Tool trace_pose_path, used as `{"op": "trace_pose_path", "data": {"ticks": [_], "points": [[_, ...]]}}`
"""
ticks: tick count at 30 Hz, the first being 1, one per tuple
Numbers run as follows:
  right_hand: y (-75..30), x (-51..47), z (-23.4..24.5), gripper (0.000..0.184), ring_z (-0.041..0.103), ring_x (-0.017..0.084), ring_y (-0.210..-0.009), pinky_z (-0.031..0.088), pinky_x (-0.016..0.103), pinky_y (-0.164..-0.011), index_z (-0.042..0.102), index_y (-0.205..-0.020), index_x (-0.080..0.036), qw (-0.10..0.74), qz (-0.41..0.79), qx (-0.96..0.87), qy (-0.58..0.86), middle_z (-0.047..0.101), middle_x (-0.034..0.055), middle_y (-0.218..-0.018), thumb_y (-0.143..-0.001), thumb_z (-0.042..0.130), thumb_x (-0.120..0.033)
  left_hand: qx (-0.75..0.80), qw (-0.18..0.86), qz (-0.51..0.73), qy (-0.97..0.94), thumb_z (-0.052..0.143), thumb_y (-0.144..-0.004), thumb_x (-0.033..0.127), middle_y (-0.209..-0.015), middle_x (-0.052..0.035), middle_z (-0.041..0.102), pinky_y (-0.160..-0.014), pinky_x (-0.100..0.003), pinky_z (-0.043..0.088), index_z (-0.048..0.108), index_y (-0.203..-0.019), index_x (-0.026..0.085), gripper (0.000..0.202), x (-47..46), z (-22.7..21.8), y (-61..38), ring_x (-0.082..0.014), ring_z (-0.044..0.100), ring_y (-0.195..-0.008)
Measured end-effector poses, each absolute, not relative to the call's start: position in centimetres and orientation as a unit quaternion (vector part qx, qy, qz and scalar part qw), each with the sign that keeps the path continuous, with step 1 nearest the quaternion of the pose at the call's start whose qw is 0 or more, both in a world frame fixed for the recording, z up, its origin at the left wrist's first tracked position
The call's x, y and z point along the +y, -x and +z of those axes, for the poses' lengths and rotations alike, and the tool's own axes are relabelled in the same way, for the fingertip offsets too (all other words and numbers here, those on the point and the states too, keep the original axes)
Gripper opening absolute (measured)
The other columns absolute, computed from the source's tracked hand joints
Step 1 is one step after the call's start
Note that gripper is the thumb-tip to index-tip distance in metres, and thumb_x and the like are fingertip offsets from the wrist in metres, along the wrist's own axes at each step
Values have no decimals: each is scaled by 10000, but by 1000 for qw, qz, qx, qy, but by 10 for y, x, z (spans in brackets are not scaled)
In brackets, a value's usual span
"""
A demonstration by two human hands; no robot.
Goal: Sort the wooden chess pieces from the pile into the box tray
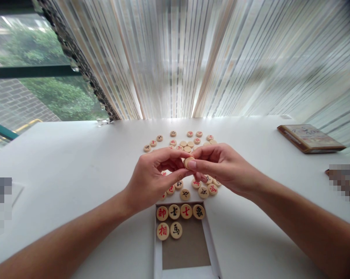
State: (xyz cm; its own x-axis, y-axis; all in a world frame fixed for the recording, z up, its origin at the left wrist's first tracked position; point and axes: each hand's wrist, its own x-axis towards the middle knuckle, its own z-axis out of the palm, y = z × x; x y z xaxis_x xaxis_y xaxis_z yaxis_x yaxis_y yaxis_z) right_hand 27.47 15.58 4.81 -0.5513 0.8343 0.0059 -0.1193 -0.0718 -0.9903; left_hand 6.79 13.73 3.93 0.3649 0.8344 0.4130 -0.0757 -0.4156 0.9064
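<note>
My left hand (154, 176) and my right hand (221, 166) meet above the white table (76, 162), both pinching one round wooden chess piece (188, 161) between fingertips. Below them, a shallow white box (212, 240) with a brown floor holds several round pieces (174, 212) marked with red or black characters, lined along its far edge. Many loose wooden pieces (186, 144) lie scattered on the table beyond and under my hands.
A flat brown box lid (310, 138) lies at the far right of the table. Striped curtains (210, 58) hang behind the table, with a window (32, 69) at the left. Blurred patches sit at both side edges.
</note>
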Motion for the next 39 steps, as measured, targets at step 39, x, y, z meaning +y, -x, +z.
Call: {"op": "trace_pose_path", "data": {"ticks": [39], "points": [[-278, 132, 72, 297, 654, 158, -686, 523, 259, -611, 811, -1004, -140, 235, 533, -755, 302, 726, 26, -741, -800, 912, -331, 235, 79, 469, -848, 700, -972, 118, -952, -80, 772, -738, -226, 639, 798, -1007, 198, 131, 101, 46, -42, -159, 769, -808]]}}
